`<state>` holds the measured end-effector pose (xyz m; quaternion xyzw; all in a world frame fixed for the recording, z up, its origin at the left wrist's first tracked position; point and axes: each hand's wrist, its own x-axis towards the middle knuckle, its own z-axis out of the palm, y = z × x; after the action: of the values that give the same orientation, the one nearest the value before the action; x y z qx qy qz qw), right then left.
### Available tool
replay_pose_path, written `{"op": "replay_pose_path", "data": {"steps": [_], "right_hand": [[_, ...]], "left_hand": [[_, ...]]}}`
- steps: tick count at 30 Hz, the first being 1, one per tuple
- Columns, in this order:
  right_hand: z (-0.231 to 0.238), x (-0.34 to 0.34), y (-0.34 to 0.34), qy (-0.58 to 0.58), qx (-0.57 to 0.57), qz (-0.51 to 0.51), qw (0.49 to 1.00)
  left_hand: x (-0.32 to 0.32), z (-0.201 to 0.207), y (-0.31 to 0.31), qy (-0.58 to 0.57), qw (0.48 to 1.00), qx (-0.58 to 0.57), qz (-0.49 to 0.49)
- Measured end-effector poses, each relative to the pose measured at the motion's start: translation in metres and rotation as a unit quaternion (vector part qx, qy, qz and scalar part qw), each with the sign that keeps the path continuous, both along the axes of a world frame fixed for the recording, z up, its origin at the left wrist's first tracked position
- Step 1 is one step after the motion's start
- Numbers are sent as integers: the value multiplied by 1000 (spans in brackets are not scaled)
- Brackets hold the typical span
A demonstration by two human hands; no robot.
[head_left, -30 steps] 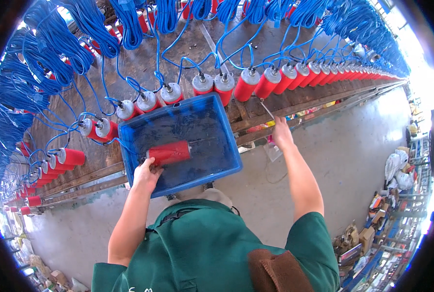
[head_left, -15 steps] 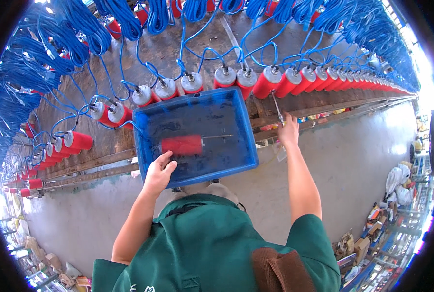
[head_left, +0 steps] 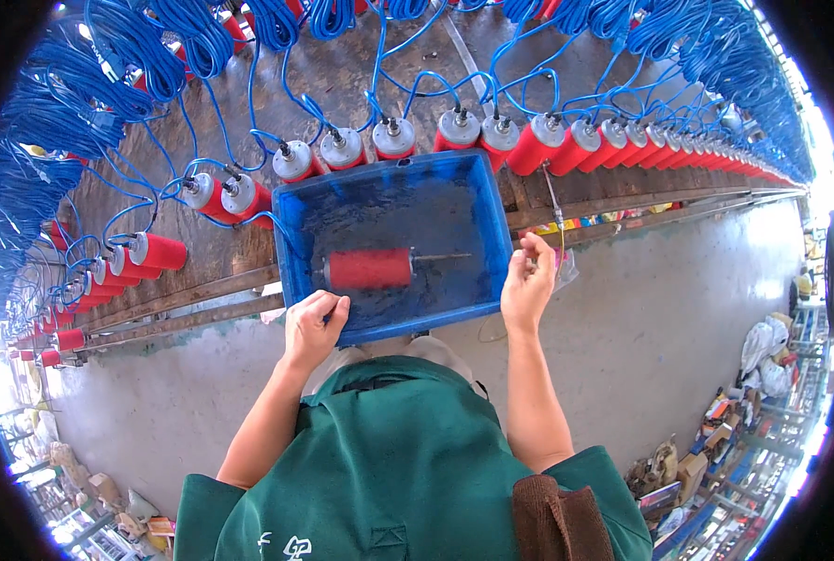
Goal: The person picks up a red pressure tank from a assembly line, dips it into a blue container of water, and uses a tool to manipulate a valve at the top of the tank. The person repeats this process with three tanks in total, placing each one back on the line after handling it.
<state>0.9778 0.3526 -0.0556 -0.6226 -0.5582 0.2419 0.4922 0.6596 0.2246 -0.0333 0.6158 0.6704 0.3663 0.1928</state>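
Note:
A blue plastic tub (head_left: 393, 334) in front of me holds shallow dark liquid. In it lies a red cylinder (head_left: 370, 268) on its side, with a thin metal shaft (head_left: 443, 255) pointing right. My left hand (head_left: 314, 327) is closed at the tub's near left corner, its fingers curled over the rim. Beside the right rim is my right hand (head_left: 527, 285), fingers loosely bent and apart, holding nothing visible. Past its fingertips, a slim metal fitting with a thin tube (head_left: 557, 210) hangs from a red cylinder (head_left: 536, 145) at the workbench edge.
Red cylinders with grey caps (head_left: 393, 137) line the edge of the wooden workbench (head_left: 417, 98), blue cables rising from them. Bundled blue cable (head_left: 192, 37) hangs above. A clear plastic bag (head_left: 566, 269) dangles right of my hand. Boxes (head_left: 693, 472) stand behind, at right.
My right hand has let go of the metal fitting and come left and nearer, to the tub's right rim. The left hand has curled its fingers at the near left corner.

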Motion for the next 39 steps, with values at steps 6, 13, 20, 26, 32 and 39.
{"op": "replay_pose_path", "data": {"steps": [6, 13, 20, 26, 32, 39], "right_hand": [[-6, -5, 1, -98, 33, 30, 994], [0, -8, 1, -168, 56, 49, 983], [-1, -8, 2, -189, 56, 53, 979], [0, -8, 2, -192, 53, 56, 978], [1, -8, 2, -193, 47, 56, 979], [1, -7, 2, -201, 51, 62, 976]], "left_hand": [[-1, -3, -5, 4, 1000, 10, 9], [-1, -8, -10, -5, 999, 41, 19], [-3, -9, -10, -3, 998, 55, 13], [0, -7, -9, -21, 998, 65, 7], [-2, -8, -10, -5, 999, 53, 2], [-1, -4, -9, 3, 999, 37, 4]]}}
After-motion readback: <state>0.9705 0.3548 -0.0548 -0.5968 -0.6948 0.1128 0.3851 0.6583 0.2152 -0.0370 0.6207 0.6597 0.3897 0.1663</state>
